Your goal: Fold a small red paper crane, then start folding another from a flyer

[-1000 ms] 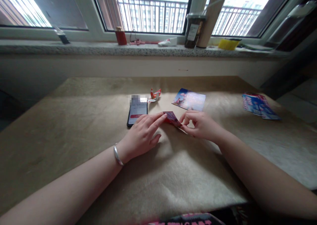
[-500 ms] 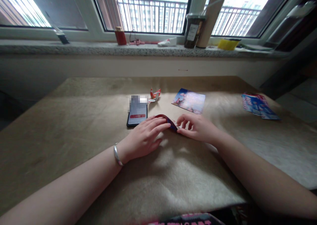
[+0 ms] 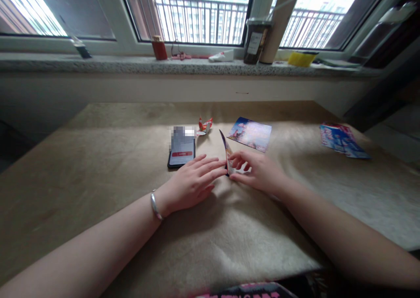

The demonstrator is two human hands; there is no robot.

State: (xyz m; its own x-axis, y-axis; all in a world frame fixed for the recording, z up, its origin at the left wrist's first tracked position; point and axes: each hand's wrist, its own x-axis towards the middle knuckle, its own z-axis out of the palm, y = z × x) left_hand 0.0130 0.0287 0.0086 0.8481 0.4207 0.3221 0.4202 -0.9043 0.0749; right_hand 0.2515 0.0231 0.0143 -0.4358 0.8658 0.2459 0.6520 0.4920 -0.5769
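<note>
Lying flat on tan desk (image 3: 98, 158), left: black-edged rectangular phone (image 3: 182, 154), placed perhaps for easy viewing. Bare left hand (image 3: 197, 180) palm-down, digits extended, clasping nothing; its tips meet thin, colour-printed paper sheet (image 3: 228, 152), seemingly bracing it on edge between hands. Bare right hand (image 3: 257, 169) half-curled at sheet's right face; cannot tell whether it pinches.

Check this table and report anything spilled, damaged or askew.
No spill shows. The red-and-white piece beside the phone looks odd: its pointed parts stick up, unlike the flat sheet nearby. Torn or folded, I cannot tell.
</note>
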